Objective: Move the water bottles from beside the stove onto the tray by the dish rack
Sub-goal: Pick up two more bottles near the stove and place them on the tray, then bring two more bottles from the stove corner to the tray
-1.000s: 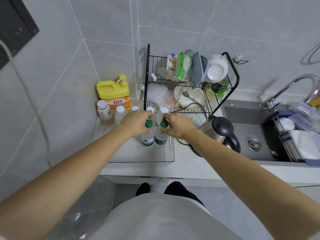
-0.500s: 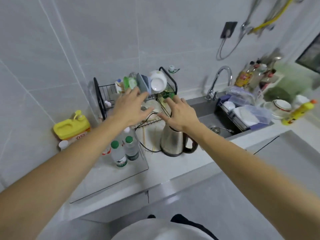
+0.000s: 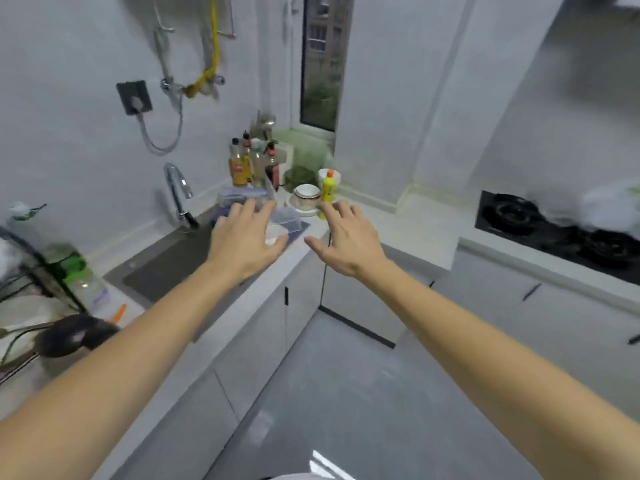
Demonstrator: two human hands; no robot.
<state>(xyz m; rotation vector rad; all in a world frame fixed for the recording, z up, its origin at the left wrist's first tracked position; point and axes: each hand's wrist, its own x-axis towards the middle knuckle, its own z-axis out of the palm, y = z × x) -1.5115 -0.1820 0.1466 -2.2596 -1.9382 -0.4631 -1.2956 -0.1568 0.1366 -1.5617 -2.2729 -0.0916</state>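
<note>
Water bottles: green-capped pair, gripped a second ago at tray by dish rack, now released and out of view. Left hand (image 3: pixel 244 242), right hand (image 3: pixel 346 239): empty, fingers spread, swung toward stove (image 3: pixel 554 230) along worktop (image 3: pixel 426 230). Next load pending.

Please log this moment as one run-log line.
left hand: open, empty | right hand: open, empty | stove: at right | phase: between carries
</note>
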